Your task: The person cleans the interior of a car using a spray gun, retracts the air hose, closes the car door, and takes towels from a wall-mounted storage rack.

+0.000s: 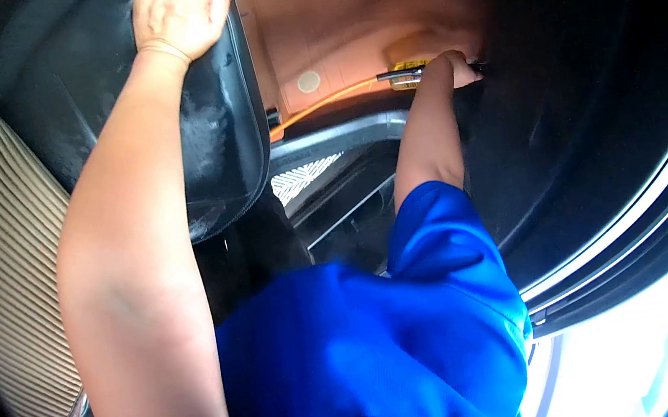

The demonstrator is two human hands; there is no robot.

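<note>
My left hand (182,13) lies on the upper edge of a black leather-like panel (222,160) with a stitched, rounded corner; the fingertips run out of the top of the view. Further right, my right hand (460,67) is closed, fingers curled, by the dark side of the car interior. An orange hose (328,102) with a black and metal end (402,74) runs to my right wrist and passes behind it. A small dark tip shows just beyond the fingers; the rest of what I grip is hidden. Behind the wrist is a yellow label (408,64).
A brown floor surface (359,11) with pale round spots spreads above. Ribbed beige material (10,276) curves along the left. A door sill with bright trim (631,220) lies at right. Below my arms are a grey trim edge (341,137) and a perforated light patch (305,177).
</note>
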